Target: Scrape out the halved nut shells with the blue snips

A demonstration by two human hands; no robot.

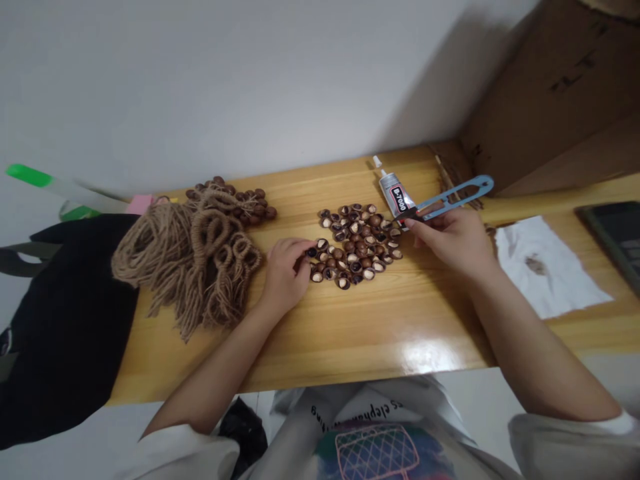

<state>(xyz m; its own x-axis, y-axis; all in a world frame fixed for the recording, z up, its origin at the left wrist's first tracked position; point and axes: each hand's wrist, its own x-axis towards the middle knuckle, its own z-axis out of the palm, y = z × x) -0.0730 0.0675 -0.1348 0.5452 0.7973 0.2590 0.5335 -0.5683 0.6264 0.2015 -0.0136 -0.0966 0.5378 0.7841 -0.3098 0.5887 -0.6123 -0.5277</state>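
Observation:
A cluster of brown, round nutshell halves (355, 248) lies on the wooden table (340, 333), several showing pale or dark insides. At its left edge my left hand (287, 273) has thumb and fingertips closed around a small dark shell piece (311, 253). My right hand (457, 240) grips blue-handled thread snips (457, 195), their dark blade end pointing left over the cluster's right edge. Just behind the blades lies a silver B-7000 glue tube (395, 190), partly covered by the snips. Its white cap (377, 161) lies apart, near the nozzle.
Left of the shells is a heap of jute cord (200, 260), with brown round nuts (257, 207) behind it. A black cloth bag (75, 320) covers the left end. To the right are a white tissue (560, 260), a phone (620, 230) and a big cardboard box (555, 100).

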